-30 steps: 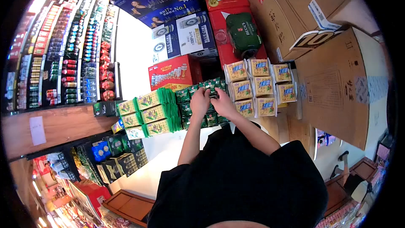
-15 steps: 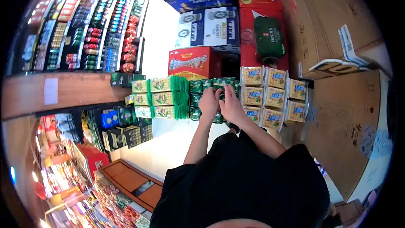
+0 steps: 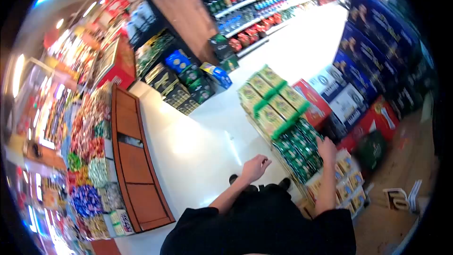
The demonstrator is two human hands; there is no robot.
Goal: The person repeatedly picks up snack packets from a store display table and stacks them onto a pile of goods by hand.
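Note:
Dark green packets point(image 3: 298, 150) lie in rows on the display, between stacked green-edged biscuit packs point(image 3: 278, 106) and clear-wrapped biscuit packs point(image 3: 347, 182). My right hand point(image 3: 326, 150) is over the near right edge of the green packets, its fingers pointing at them; whether it grips one is too small to tell. My left hand point(image 3: 255, 168) hangs over the floor, left of the display, with its fingers curled together; anything inside them is too small to make out.
Beer cartons point(image 3: 351, 101) and a tall brown carton point(image 3: 391, 226) stand beyond the display. Drink cases point(image 3: 177, 82) are on the floor ahead. A wooden counter point(image 3: 139, 160) with heaped sweets is at the left. Stocked shelves point(image 3: 255, 7) line the back.
The view has swung left, showing more floor and the sweets counter. My left hand has left the green packets and moved out over the floor; my right hand remains near them.

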